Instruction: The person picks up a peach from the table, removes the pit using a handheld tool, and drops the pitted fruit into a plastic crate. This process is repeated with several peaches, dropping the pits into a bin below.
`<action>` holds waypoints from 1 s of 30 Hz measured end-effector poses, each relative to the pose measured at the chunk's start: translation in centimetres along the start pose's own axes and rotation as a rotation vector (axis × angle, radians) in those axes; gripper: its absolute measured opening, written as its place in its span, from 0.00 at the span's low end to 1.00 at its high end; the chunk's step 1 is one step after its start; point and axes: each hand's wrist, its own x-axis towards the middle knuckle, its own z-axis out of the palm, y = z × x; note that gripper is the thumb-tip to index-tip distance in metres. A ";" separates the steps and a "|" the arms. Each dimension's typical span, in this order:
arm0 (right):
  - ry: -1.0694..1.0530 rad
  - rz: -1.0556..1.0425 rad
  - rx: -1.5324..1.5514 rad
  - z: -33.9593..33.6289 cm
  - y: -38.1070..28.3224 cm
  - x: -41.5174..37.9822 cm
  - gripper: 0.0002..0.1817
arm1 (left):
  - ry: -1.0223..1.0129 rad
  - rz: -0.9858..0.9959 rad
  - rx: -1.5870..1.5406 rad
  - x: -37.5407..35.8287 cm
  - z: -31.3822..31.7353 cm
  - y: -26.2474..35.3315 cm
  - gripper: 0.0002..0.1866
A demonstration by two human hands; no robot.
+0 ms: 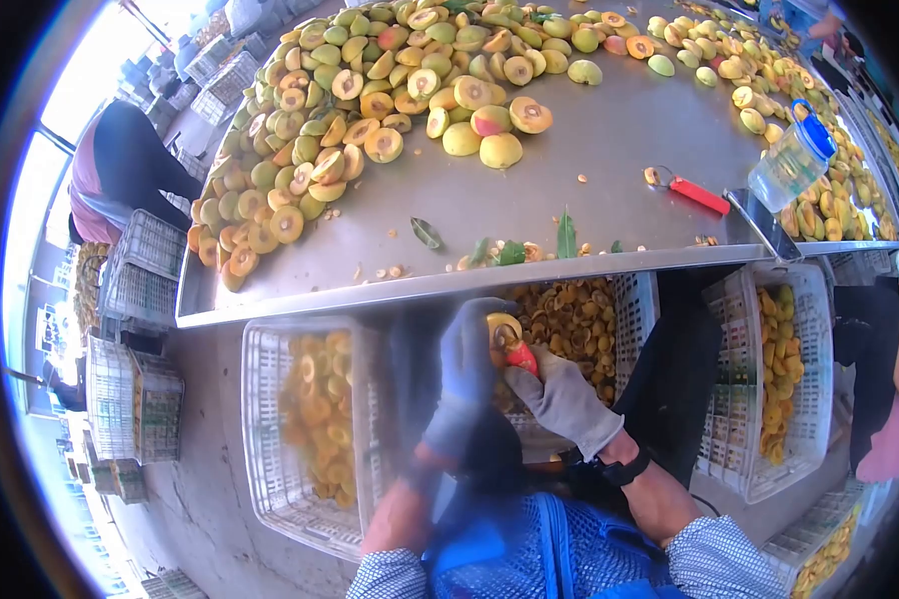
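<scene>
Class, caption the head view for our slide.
Gloved left hand holds cut fruit, right hand a red tool, before a metal table heaped with halved fruit.

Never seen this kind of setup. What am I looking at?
No robot here: it's one person's two gloved hands, filmed by a single head-worn camera looking forward and down. The left hand holds a stone-fruit half; the right hand grips a red-handled tool against it. On the metal table lie piled fruit halves, loose leaves, a second red-handled tool, a phone and a blue-lidded clear container. Plastic crates with fruit stand below.
</scene>
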 end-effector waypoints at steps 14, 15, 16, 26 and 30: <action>-0.115 0.083 0.458 2.6 2.8 -0.5 0.22 | -0.237 -0.180 -0.215 1.0 -1.1 1.0 0.19; -0.155 0.141 0.565 2.4 2.5 -0.5 0.22 | -0.239 -0.182 -0.214 0.7 -0.7 0.8 0.19; -0.155 0.145 0.565 2.5 2.7 -0.6 0.22 | -0.151 -0.180 -0.200 0.5 -0.3 0.4 0.19; -0.232 0.117 0.444 3.0 3.5 -0.6 0.22 | -0.193 -0.051 -0.106 0.9 -0.7 -0.6 0.14; -0.020 -0.022 0.162 4.3 4.5 -0.9 0.21 | -0.374 -0.157 0.356 1.9 -0.8 1.1 0.16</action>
